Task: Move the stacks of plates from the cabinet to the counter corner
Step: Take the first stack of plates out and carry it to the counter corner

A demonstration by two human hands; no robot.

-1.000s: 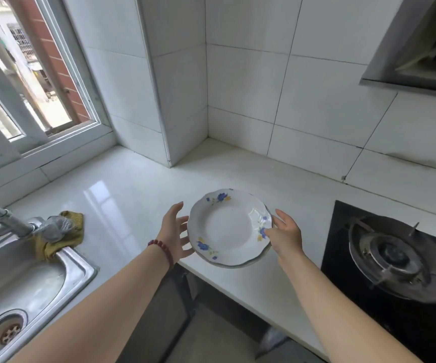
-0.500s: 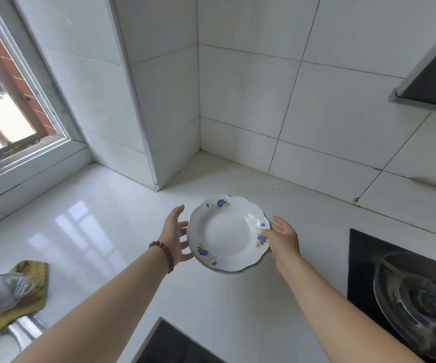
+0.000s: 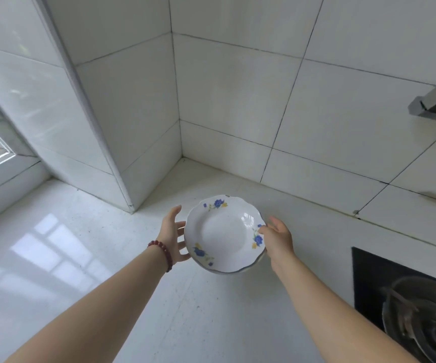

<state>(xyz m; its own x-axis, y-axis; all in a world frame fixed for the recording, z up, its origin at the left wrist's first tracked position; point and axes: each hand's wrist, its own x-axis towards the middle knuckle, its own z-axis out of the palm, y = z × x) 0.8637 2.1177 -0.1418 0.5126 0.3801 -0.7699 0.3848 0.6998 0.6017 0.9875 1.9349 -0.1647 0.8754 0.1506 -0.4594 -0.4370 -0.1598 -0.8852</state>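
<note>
White stone counter point(image 3: 85, 258) runs under both arms, with a black stove point(image 3: 400, 289) at its right edge. Above its middle a small stack of plates point(image 3: 223, 233), white with blue flowers, is held in the air. The right hand point(image 3: 278, 241) grips the right rim with closed fingers, and the left hand point(image 3: 172, 235) supports the left rim, its fingers half spread. Farther back waits the counter corner point(image 3: 185, 166) between tiled walls. I think the stack should stay level and go down softly, close to both walls
</note>
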